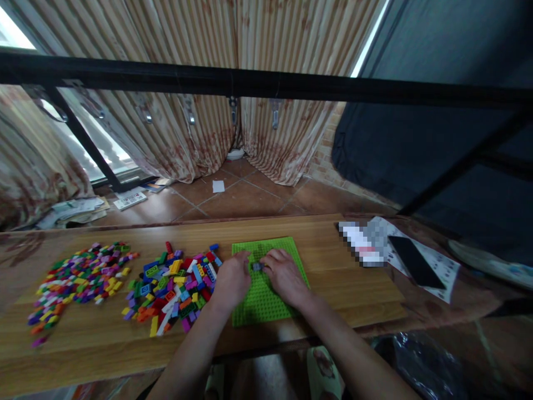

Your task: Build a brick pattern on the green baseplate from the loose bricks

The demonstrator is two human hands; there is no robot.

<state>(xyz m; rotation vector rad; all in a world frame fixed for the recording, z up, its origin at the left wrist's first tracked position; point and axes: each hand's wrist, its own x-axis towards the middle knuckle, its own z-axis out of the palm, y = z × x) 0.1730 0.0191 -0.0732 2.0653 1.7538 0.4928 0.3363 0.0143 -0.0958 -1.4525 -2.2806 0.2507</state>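
A green studded baseplate (266, 247) lies flat on the wooden table (325, 244) in front of me. Both my hands rest on it. My left hand (232, 280) and my right hand (284, 273) meet over a small grey brick (257, 266), their fingertips pinched on it from either side. The brick sits at the plate's middle; I cannot tell whether it is pressed onto the studs. A heap of larger mixed-colour bricks (175, 283) lies just left of my left hand.
A second spread of small coloured bricks (79, 275) covers the table's left part. At the right lie printed paper (437, 266) and a black phone (414, 261). A black metal bar (266, 83) crosses above. Curtains and tiled floor lie beyond the table.
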